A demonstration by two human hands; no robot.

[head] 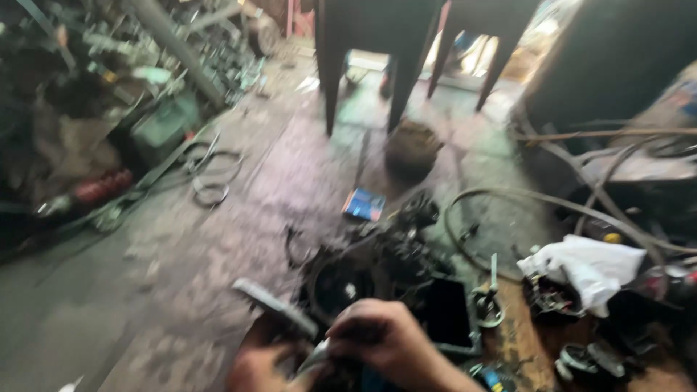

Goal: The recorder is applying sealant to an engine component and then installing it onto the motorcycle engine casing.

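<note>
1. Grey metal tool (279, 308), flat and long, sticks up-left from between both hands; blurry.
2. Right hand (385, 340) is curled closed, fingers bent over the tool's lower end, knuckles up.
3. Left hand (258, 370) sits low, just left of the right hand, partly cut by the frame edge; its grip I cannot tell.
4. Black greasy engine part (377, 261) lies just above the hands on the floor.
5. White rag (588, 265) is well right of the right hand.
6. Blue box (364, 205) is farther up, beyond the engine part.
</note>
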